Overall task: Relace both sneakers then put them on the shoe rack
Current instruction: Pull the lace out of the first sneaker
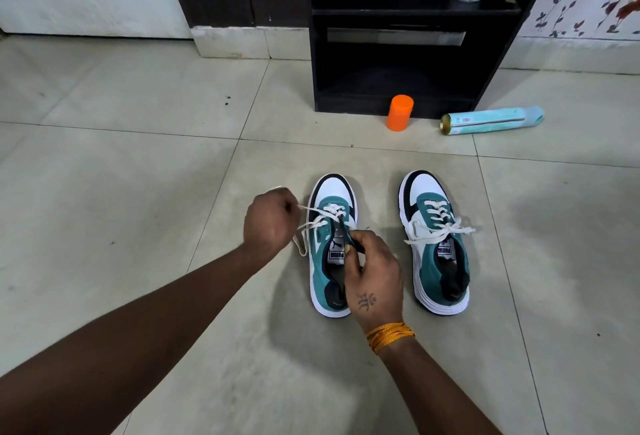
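Right hand (375,271) over left sneaker (330,247), left hand (270,219) pinching lace (313,223)

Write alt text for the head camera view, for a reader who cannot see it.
A person's left hand pulls a white lace from the left teal-and-white sneaker on a tiled floor, while the right hand pinches its tongue. The right sneaker sits tied beside it, before a black shoe rack.

Pale tiled floor (138,157) carries two teal-white sneakers (331,247) (435,244) side by side, black shoe rack (398,53), upright orange container (400,113), teal can (491,121) lying flat.
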Tool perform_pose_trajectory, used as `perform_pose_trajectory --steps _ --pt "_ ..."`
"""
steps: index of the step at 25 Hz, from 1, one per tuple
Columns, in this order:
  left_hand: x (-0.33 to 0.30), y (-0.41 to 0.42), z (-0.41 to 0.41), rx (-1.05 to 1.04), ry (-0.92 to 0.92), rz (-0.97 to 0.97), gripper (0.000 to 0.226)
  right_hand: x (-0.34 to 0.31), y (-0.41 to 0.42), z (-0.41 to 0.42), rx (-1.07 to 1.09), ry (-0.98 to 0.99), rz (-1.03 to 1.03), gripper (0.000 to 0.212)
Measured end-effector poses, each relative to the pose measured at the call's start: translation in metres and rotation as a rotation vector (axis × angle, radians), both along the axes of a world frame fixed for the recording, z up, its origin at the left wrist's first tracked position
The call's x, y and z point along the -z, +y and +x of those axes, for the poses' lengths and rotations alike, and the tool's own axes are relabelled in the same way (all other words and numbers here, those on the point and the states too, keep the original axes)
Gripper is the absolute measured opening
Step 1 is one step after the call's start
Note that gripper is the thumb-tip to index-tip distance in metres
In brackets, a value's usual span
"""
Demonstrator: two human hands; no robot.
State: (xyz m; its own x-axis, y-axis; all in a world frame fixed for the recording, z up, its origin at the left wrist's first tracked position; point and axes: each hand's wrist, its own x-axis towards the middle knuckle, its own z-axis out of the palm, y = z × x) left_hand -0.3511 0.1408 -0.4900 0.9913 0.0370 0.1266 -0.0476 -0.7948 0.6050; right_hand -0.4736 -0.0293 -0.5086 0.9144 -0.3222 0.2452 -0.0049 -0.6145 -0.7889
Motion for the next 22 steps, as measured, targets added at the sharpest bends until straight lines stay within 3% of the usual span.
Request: perform_pose_trajectory --steps 3,5,7,10,11,12,16,18,19,21,22 --pt "-0.004 -0.005 -0.011 0.420 -0.244 0.193 0.024 0.002 -0.003 0.001 0.008 -0.005 0.008 0.024" --pt "-0.007 -0.013 -0.013 0.545 -0.239 0.248 0.014 0.004 -0.003 0.001 0.006 -0.002 0.006 0.025" --pt "-0.001 -0.017 -0.010 0.442 -0.208 0.203 0.008 0.001 -0.001 0.001 0.002 0.002 0.008 0.024" --pt "0.007 -0.016 -0.003 -0.083 0.089 -0.149 0.012 -0.001 0.001 0.000 -0.008 0.008 0.001 0.022" --pt "0.008 -0.016 -0.004 -0.156 0.151 -0.210 0.011 -0.001 0.002 -0.001 -0.008 0.013 0.001 0.022" --pt "0.009 -0.016 -0.009 -0.112 0.133 -0.193 0.007 -0.001 0.002 -0.001 -0.003 0.014 0.000 0.022" --pt "0.004 -0.012 -0.022 0.432 -0.174 0.164 0.028 -0.002 0.004 -0.002 0.025 0.010 -0.001 0.023" --pt "0.003 -0.015 -0.021 0.499 -0.202 0.227 0.021 -0.003 0.004 -0.003 0.026 0.007 0.004 0.022" --pt "0.005 -0.016 -0.018 0.427 -0.154 0.113 0.019 -0.002 0.003 -0.003 0.027 0.006 0.003 0.022" --pt "0.005 -0.019 -0.009 0.156 0.011 -0.334 0.012 -0.002 0.004 -0.003 0.034 0.008 -0.001 0.021" --pt "0.008 -0.018 -0.005 0.111 0.051 -0.461 0.010 -0.002 0.004 -0.003 0.040 0.009 0.000 0.021"
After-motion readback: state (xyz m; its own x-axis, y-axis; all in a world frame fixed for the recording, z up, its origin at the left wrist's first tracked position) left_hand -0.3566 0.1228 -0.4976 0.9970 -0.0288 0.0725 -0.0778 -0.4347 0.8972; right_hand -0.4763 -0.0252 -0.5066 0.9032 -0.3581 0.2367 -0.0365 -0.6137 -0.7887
